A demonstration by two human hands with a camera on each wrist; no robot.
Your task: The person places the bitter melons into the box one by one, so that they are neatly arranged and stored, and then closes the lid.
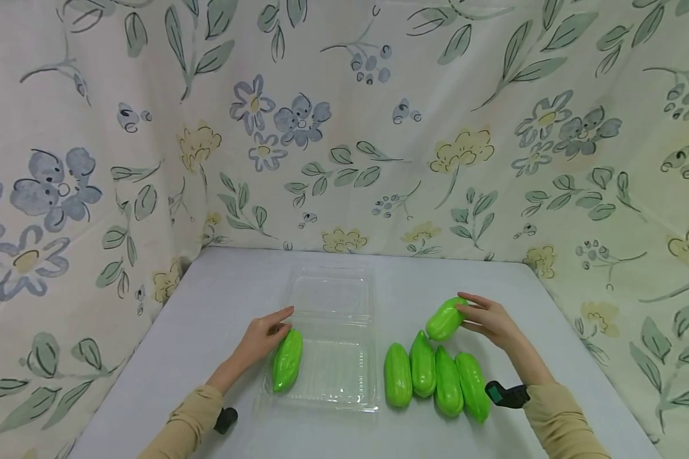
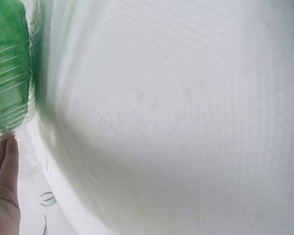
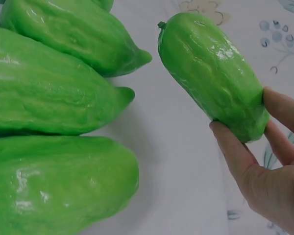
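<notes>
My right hand (image 1: 490, 322) pinches one end of a glossy, bright green cucumber-like vegetable (image 1: 446, 320), holding it at a tilt. In the right wrist view the fingertips and thumb grip the lower end of that vegetable (image 3: 213, 73), and a small stem shows at its other end. Several similar green vegetables (image 1: 399, 376) lie side by side below it. My left hand (image 1: 264, 335) is at the left edge of a clear plastic clamshell box (image 1: 335, 370). Its fingers look straight, touching the box's side in the left wrist view. Another green vegetable (image 1: 288, 361) lies along the box's left side, inside.
Behind the box's base, its hinged clear lid (image 1: 330, 293) lies folded back on the white table (image 1: 235, 274). Floral curtains (image 1: 333, 127) enclose the table's back and sides. A dark wrist device (image 1: 508, 395) sits by the right sleeve.
</notes>
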